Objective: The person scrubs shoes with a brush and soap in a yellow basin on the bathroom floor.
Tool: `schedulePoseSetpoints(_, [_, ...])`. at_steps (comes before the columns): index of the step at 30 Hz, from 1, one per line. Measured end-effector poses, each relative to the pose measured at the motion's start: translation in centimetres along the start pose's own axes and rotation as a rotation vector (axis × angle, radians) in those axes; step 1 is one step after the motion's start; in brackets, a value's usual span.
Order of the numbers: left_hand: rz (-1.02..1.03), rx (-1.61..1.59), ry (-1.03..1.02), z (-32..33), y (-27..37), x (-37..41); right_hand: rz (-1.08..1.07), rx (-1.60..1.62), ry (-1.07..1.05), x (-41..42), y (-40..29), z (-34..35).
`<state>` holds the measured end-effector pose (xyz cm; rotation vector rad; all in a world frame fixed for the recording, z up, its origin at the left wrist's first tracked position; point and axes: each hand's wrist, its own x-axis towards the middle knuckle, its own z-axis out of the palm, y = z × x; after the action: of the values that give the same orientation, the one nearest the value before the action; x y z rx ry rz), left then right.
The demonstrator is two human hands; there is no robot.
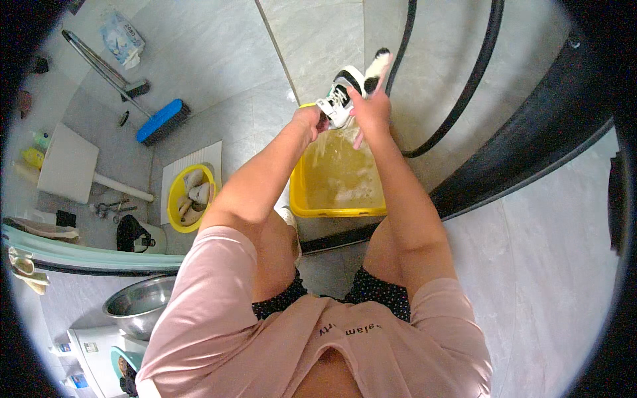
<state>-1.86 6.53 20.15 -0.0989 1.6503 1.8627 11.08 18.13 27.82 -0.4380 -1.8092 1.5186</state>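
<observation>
My left hand point(309, 122) grips one end of a black-and-white lace-up sneaker point(340, 99), held tilted above the far part of a yellow plastic basin point(338, 213). Cloudy water with some foam fills the basin, and streaks of water show below the shoe. In my right hand point(373, 110) is a pink-handled brush point(379, 72) with black and white bristles. Its handle passes through my fist and comes out underneath. My right thumb lies close against the sneaker's side. My left fingertips are partly hidden by the shoe.
A yellow bucket point(171, 199) holding several pale shoes stands left. Beyond it lean a blue broom point(161, 122) and a plastic pouch point(122, 40). A black hose point(477, 84) curves down at right, beside a dark raised sill point(522, 134). A steel bowl point(139, 303) sits lower left.
</observation>
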Motion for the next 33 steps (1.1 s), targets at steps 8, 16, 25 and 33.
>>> schedulePoseSetpoints(8, [-0.155,-0.507,-0.320,1.7,-0.7,0.2,0.126,0.111,-0.092,2.1,4.2,-1.8])
schedulePoseSetpoints(16, [-0.089,-0.281,-0.375,-2.5,1.3,-2.1,0.224,0.060,-0.071,1.2,0.9,-1.6])
schedulePoseSetpoints(25, [-0.326,-0.673,-0.650,-6.5,3.3,-1.8,0.328,0.233,-0.042,0.6,0.5,-1.1])
schedulePoseSetpoints(33, [-0.234,-0.465,-0.410,-0.5,4.3,-7.7,0.292,0.407,-0.042,0.9,2.7,-0.8])
